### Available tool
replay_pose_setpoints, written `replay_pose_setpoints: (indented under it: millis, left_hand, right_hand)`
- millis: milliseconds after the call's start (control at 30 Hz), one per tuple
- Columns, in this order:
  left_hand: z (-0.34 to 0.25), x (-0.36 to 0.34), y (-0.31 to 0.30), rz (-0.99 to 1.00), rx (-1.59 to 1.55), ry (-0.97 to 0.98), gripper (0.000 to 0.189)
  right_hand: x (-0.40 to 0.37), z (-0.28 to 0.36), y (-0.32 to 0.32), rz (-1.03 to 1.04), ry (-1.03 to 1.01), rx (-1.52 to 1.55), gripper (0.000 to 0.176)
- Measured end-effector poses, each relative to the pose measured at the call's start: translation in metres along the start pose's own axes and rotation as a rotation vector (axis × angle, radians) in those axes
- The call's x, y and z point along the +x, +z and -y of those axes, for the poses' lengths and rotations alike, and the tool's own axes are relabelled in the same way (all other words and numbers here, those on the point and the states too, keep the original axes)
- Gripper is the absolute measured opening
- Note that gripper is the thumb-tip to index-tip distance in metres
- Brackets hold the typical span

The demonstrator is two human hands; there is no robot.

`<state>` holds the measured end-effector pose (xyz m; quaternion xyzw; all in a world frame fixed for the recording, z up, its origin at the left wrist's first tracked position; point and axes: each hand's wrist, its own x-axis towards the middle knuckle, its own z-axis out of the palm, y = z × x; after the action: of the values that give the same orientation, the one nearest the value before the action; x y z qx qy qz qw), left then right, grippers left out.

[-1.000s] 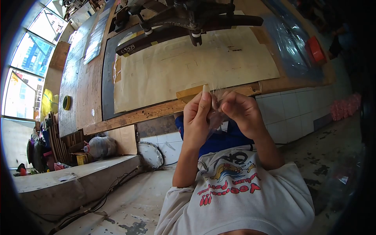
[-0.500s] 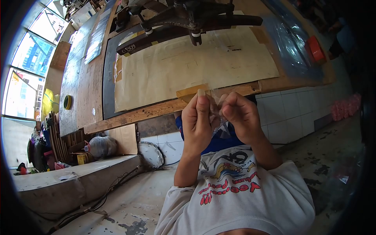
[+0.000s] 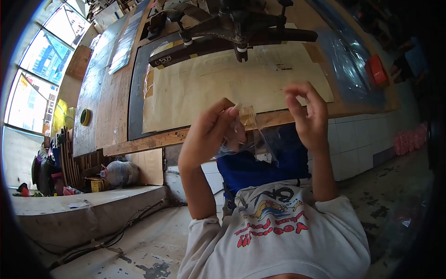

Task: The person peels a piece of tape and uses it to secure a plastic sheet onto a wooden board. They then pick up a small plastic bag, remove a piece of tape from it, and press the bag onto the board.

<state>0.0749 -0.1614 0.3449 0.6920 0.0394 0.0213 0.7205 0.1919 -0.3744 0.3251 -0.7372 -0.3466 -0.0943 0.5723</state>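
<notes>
My left hand (image 3: pixel 209 132) is raised in front of the table edge, thumb and forefinger pinched on a crumpled piece of clear plastic film (image 3: pixel 253 123). The film hangs below the fingers, over the blue trousers, and its far edge is hard to make out. To the right, my right hand (image 3: pixel 309 116) is held up, its thumb and forefinger curled with their tips close together. Whatever lies between those tips is too small or clear to see. Behind both hands lies a large tan sheet (image 3: pixel 209 88) on the table.
A dark metal frame with a long bar (image 3: pixel 232 44) spans the sheet. The wooden table rim (image 3: pixel 153 144) runs before me. A tape roll (image 3: pixel 85 117) lies left, an orange-red roll (image 3: pixel 377 69) and plastic sheeting (image 3: pixel 348 65) right. A wrapped round bundle (image 3: pixel 121 174) stands below.
My hands, close together before, have moved apart. The left shifted left and turned, keeping the clear film; the right rose to the right. More of the film shows between them.
</notes>
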Motion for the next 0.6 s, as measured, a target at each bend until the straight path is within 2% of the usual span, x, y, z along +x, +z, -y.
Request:
replay_pose_setpoints:
  millis: [100, 200, 233, 333, 367, 433, 533, 567, 600]
  left_hand:
    - [-0.029, 0.023, -0.022, 0.116, 0.320, -0.136, 0.028]
    - [-0.021, 0.044, -0.038, 0.096, 0.492, -0.062, 0.025]
    - [-0.021, 0.047, -0.040, 0.079, 0.535, -0.067, 0.025]
    - [-0.019, 0.048, -0.063, 0.089, 0.733, -0.029, 0.024]
    - [-0.017, 0.048, -0.073, 0.034, 0.799, -0.013, 0.024]
    - [-0.015, 0.045, -0.086, -0.069, 0.928, 0.009, 0.025]
    - [-0.008, 0.041, -0.072, -0.516, 1.345, 0.211, 0.033]
    - [0.002, 0.041, -0.066, -0.607, 1.398, 0.212, 0.035]
    - [0.010, 0.035, -0.056, -0.564, 1.336, 0.190, 0.034]
  right_hand:
    - [0.021, -0.035, 0.017, 0.140, 0.039, -0.026, 0.056]
    - [0.030, -0.061, 0.032, 0.415, 0.212, 0.125, 0.072]
    - [0.033, -0.058, 0.031, 0.483, 0.194, 0.061, 0.067]
    - [0.038, -0.055, 0.029, 0.363, 0.424, 0.278, 0.060]
    - [0.038, -0.053, 0.026, 0.275, 0.425, 0.346, 0.053]
    - [0.045, -0.048, 0.018, 0.234, 0.412, 0.249, 0.052]
    - [0.045, -0.065, 0.018, 0.126, 0.302, -0.044, 0.051]
    - [0.044, -0.070, 0.018, 0.097, 0.253, -0.188, 0.051]
    - [0.045, -0.072, 0.017, 0.068, 0.205, -0.332, 0.050]
